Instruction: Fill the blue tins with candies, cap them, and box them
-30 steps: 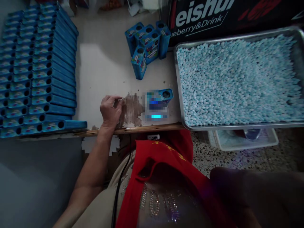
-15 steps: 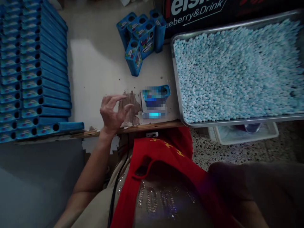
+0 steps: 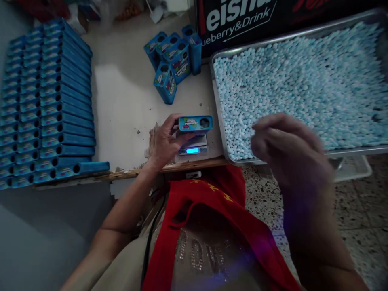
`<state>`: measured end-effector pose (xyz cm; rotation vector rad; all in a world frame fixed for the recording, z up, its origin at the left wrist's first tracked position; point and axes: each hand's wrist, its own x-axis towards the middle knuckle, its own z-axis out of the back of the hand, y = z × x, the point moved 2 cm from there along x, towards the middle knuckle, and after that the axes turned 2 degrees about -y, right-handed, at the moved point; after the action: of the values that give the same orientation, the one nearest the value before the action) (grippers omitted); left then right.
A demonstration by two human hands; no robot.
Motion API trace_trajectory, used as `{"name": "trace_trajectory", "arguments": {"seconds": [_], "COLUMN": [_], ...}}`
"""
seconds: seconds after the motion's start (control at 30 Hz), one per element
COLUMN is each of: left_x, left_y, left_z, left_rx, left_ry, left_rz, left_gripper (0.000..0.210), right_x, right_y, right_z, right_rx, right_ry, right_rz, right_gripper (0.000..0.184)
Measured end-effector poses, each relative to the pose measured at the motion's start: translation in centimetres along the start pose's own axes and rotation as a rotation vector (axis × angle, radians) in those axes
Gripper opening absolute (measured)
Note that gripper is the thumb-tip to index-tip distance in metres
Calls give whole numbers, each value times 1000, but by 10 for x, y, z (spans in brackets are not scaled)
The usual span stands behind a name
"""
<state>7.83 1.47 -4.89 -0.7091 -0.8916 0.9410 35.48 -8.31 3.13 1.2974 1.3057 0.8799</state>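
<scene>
Two hands are seen over a pale bench (image 3: 127, 93). A small blue box (image 3: 195, 123) is gripped at its near end by the left hand (image 3: 163, 141), thumb and fingers closed on it, and the box is lying flat on a small scale (image 3: 193, 146) whose display is lit blue. The scale is placed at the front edge of the bench, just beside a metal tray (image 3: 218, 121). The tray is filled with pale blue candies (image 3: 287, 81), spread over nearly all of its floor.

The right hand (image 3: 285, 149) is raised in front of the tray's near rim, blurred, with fingers curled loosely inward; whether anything is held in it cannot be told.

Five or so upright blue boxes (image 3: 172, 60) of the same kind are clustered at the back of the bench, well apart from the scale, their round openings facing up. Many more blue boxes (image 3: 45, 101) are laid flat in stacked rows on the left side of the bench. A dark printed carton (image 3: 242, 20) is set behind the tray. A red apron (image 3: 212, 218) is worn by the person.
</scene>
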Motion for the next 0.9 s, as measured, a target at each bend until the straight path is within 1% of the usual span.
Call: {"name": "trace_trajectory", "arguments": {"seconds": [0.07,0.13,0.2,0.23,0.3,0.4,0.5,0.57,0.63,0.73,0.8,0.83,0.9], "left_x": [13,29,43,50,60,66,64,61,59,49,35,26,5], "left_y": [-19,-43,-63,-69,-74,-63,-47,-38,-25,-1,14,21,27], "left_z": [-1,-4,-9,-13,-20,-27,-27,-27,-27,-21,-6,7,43], "left_rx": [109,234,320,347,381,402,350,246,87,-148,-223,-226,-182], "left_ry": [33,66,84,85,89,68,15,-28,-95,-188,-215,-224,-233], "left_rz": [-155,-354,-511,-551,-567,-507,-432,-375,-291,-108,7,59,149], "left_gripper": [34,24,25,26,27,26,22,22,32,46,48,48,50], "right_x": [16,33,46,49,53,52,50,52,55,59,59,59,62], "right_y": [-14,-31,-44,-48,-51,-50,-47,-47,-46,-39,-32,-30,-30], "right_z": [1,-1,-3,-4,-5,-4,-2,0,2,6,11,15,28], "right_rx": [107,233,341,386,455,512,531,527,505,416,306,238,84], "right_ry": [5,28,62,69,48,-11,1,13,2,-37,-74,-96,-132], "right_rz": [-66,-166,-232,-246,-244,-223,-253,-282,-294,-231,-158,-128,-109], "right_gripper": [19,28,32,32,29,22,13,9,9,17,21,22,26]}}
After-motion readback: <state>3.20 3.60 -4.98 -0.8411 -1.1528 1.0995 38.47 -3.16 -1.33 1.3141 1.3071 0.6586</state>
